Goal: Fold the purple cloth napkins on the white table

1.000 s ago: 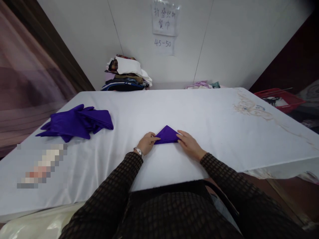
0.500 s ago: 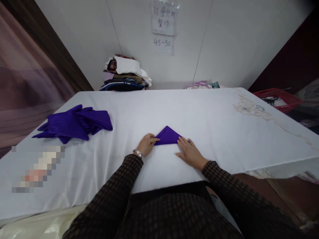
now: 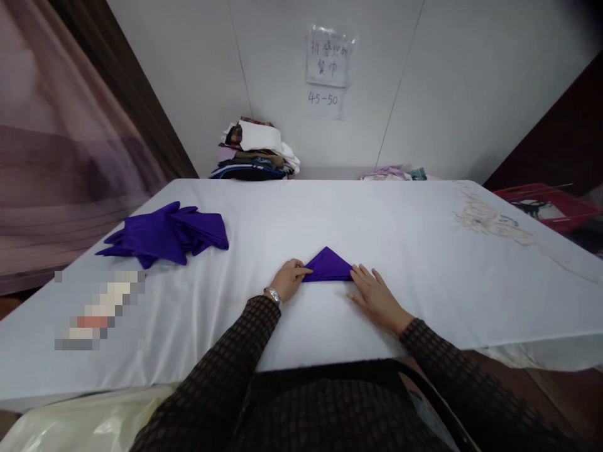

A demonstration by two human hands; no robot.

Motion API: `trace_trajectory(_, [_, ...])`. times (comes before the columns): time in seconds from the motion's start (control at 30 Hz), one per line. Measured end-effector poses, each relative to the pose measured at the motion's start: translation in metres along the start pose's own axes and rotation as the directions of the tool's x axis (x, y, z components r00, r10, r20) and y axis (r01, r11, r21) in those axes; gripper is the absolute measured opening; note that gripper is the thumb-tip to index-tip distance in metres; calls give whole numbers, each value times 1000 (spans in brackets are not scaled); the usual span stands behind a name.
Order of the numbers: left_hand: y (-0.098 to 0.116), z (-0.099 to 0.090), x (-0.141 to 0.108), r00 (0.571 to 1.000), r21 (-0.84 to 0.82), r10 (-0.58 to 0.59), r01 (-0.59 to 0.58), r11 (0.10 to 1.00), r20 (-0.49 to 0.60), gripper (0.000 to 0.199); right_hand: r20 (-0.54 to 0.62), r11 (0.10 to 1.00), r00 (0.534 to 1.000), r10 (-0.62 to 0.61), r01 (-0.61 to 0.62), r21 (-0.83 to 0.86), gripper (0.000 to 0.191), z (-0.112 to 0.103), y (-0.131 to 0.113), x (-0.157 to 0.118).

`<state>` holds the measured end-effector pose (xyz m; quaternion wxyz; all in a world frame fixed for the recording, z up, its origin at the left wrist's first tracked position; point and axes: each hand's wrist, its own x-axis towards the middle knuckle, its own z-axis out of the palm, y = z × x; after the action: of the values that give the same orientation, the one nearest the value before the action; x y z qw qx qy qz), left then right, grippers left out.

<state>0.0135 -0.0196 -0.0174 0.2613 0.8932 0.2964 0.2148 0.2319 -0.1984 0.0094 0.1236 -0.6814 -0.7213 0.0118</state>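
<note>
A purple cloth napkin [image 3: 327, 265], folded into a flat triangle, lies on the white tablecloth in front of me. Its peak points away from me and its long edge faces my body. At the left corner, my left hand [image 3: 288, 280] pinches the cloth between thumb and fingers. My right hand [image 3: 377, 300] rests flat over the right corner, fingers stretched out and thumb apart, hiding that tip. Farther left lies a loose heap of purple napkins [image 3: 160, 233].
A white-covered table [image 3: 282, 220] spreads around the napkin. Folded clothes [image 3: 257, 150] are stacked by the wall, with more cloth [image 3: 391, 172] to their right. A red basket [image 3: 551, 207] stands beyond the right edge. A blurred-out item [image 3: 101, 311] lies at left.
The whole view has shifted, so everything appears lower and farther right. My right hand has slid slightly outward along the napkin's right side. My left hand keeps its pinch.
</note>
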Motion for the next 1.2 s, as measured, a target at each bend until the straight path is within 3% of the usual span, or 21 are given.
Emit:
trace_trajectory(0.17, [0, 1, -1, 1000, 18, 2, -2, 1000, -17, 32, -8, 994, 995, -101, 102, 31, 61, -2, -32, 63])
trace_trajectory(0.3, [0, 1, -1, 1000, 30, 7, -6, 1000, -21, 29, 45, 994, 993, -112, 111, 10, 64, 16, -42, 93])
trace_trajectory(0.5, [3, 0, -7, 996, -50, -39, 36, 998, -77, 25, 63, 995, 994, -94, 96, -25, 66, 41, -30, 88])
trace_trajectory(0.8, [-2, -21, -44, 930, -129, -281, 256, 958, -236, 19, 65, 995, 993, -96, 97, -10, 66, 39, -31, 87])
trace_trajectory(1.0, [13, -19, -44, 919, -162, -307, 273, 948, -246, 12, 69, 995, 993, -92, 94, -25, 65, 39, -31, 87])
trace_trajectory(1.2, [21, -15, -38, 943, -61, -256, 249, 967, -212, 23, 100, 995, 992, -81, 85, -45, 66, 35, -34, 86])
